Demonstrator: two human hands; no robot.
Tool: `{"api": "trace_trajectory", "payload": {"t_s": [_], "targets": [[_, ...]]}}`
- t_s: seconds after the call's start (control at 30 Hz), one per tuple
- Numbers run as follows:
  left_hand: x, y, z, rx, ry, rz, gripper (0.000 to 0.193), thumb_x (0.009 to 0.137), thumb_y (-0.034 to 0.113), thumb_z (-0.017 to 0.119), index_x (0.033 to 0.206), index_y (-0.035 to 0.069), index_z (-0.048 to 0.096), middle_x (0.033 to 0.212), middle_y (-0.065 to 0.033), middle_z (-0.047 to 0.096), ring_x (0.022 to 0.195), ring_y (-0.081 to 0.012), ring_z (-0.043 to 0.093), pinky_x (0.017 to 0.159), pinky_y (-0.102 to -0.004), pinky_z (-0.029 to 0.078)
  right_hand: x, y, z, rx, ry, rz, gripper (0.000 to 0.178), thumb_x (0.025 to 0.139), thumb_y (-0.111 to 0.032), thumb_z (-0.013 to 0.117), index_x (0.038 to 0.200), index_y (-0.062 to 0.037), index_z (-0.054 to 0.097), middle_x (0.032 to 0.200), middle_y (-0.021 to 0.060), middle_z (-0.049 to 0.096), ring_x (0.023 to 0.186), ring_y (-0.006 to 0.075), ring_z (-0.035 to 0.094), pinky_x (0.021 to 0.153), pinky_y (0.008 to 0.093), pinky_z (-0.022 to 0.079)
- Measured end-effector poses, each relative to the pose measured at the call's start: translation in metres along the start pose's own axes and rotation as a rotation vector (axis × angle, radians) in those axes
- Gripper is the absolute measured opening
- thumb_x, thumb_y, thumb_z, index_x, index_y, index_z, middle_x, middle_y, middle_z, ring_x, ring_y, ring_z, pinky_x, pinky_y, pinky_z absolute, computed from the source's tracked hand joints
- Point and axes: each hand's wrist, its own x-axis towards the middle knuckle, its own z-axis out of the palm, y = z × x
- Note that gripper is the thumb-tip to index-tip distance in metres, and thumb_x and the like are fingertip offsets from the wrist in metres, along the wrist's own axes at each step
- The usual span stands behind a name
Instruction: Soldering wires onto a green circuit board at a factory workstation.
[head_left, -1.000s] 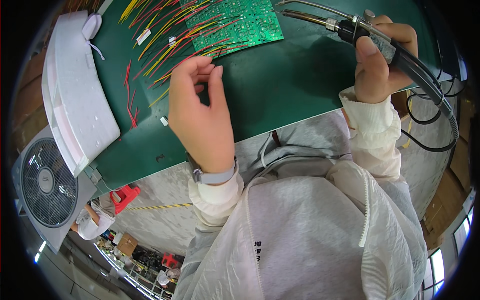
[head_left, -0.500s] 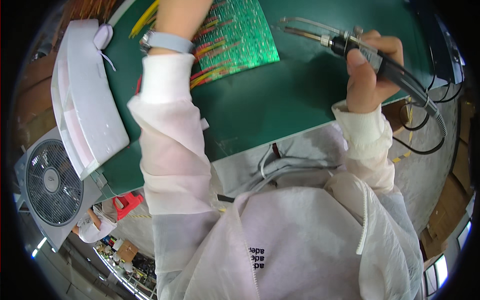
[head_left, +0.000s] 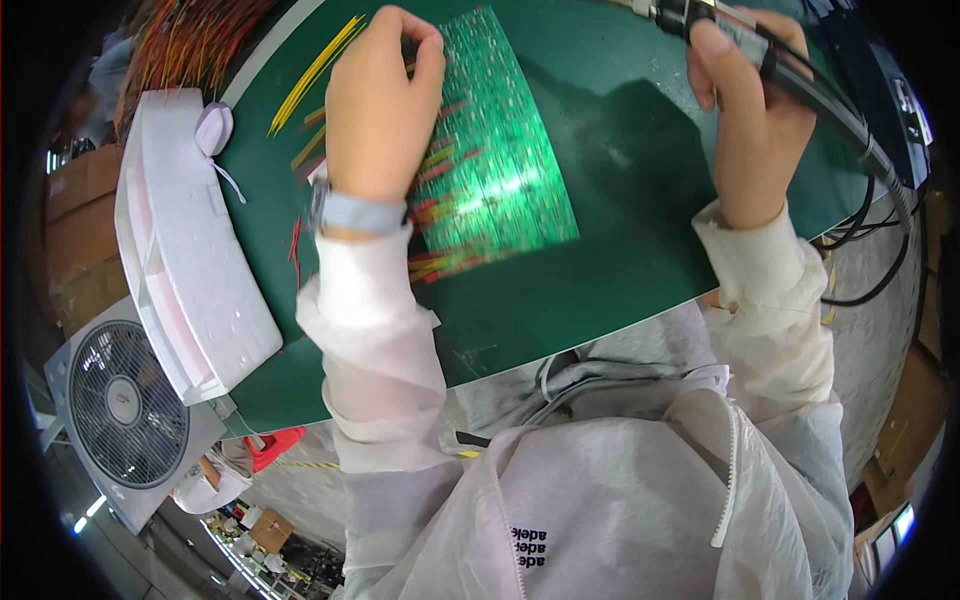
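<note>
A green circuit board (head_left: 515, 165) lies on the green tabletop, with short red and yellow wires (head_left: 450, 262) along its left edge. My left hand (head_left: 378, 120) is over that wired edge, its fingers curled and the thumb meeting the fingertips near the board's far left part. Whatever is pinched there cannot be made out. My right hand (head_left: 755, 135) grips a soldering iron (head_left: 742, 40) at the far right, beyond the board's right edge. The iron's tip is cut off by the top of the picture, and its thick grey cable trails down to the right.
Yellow wires (head_left: 312, 78) lie left of my left hand, and a red scrap of wire (head_left: 295, 250) is closer. A white foam tray (head_left: 185, 240) stands at the left edge beside a box fan (head_left: 125, 405). A dark blue device (head_left: 872, 90) sits at the right.
The view has shifted, so the board and table sit lower in the picture. My left hand now shows, its fingers pinched. The soldering iron has moved away toward the top, its tip leaving the picture.
</note>
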Motion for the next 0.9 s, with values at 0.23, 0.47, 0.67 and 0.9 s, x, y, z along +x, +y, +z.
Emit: {"api": "trace_trajectory", "payload": {"t_s": [0.23, 0.47, 0.67, 0.9], "targets": [[-0.036, 0.008, 0.011, -0.070, 0.282, 0.275, 0.008, 0.081, 0.008, 0.067, 0.087, 0.004, 0.064, 0.080, -0.0047, 0.063, 0.069, -0.0144, 0.056, 0.058, -0.0241, 0.041, 0.001, 0.014, 0.018, 0.052, -0.024, 0.020, 0.023, 0.077, -0.013, 0.066, 0.084, -0.0046, 0.046, 0.072, -0.0008, 0.050, 0.062, 0.0041, 0.043, 0.056, 0.0194, 0.033], [-0.037, 0.011, 0.016, -0.038, 0.244, 0.241, 0.008, 0.074, 0.004, 0.070, 0.081, 0.006, 0.066, 0.077, -0.0017, 0.061, 0.064, -0.0158, 0.050, 0.057, -0.0273, 0.041, -0.007, 0.011, 0.014, -0.106, -0.070, -0.105, 0.024, 0.075, -0.017, 0.065, 0.080, -0.0045, 0.045, 0.071, 0.0016, 0.049, 0.063, 0.0059, 0.042, 0.058, 0.0209, 0.034], [-0.036, 0.008, 0.017, -0.067, 0.227, 0.221, 0.009, 0.073, 0.005, 0.072, 0.081, 0.006, 0.066, 0.075, -0.0005, 0.060, 0.064, -0.0145, 0.047, 0.056, -0.0263, 0.039, -0.007, 0.011, 0.018, -0.109, -0.067, -0.105, 0.029, 0.073, -0.022, 0.067, 0.078, -0.0043, 0.045, 0.065, 0.0027, 0.049, 0.057, 0.0069, 0.041, 0.054, 0.0215, 0.033], [-0.036, 0.005, 0.018, -0.094, 0.205, 0.216, 0.009, 0.076, 0.007, 0.071, 0.084, 0.006, 0.068, 0.075, 0.0031, 0.059, 0.061, -0.0083, 0.038, 0.055, -0.0220, 0.033, -0.008, 0.030, 0.014, -0.039, -0.109, -0.196, 0.033, 0.072, -0.024, 0.070, 0.078, -0.0040, 0.044, 0.064, 0.0027, 0.049, 0.055, 0.0064, 0.041, 0.051, 0.0204, 0.032]]}}
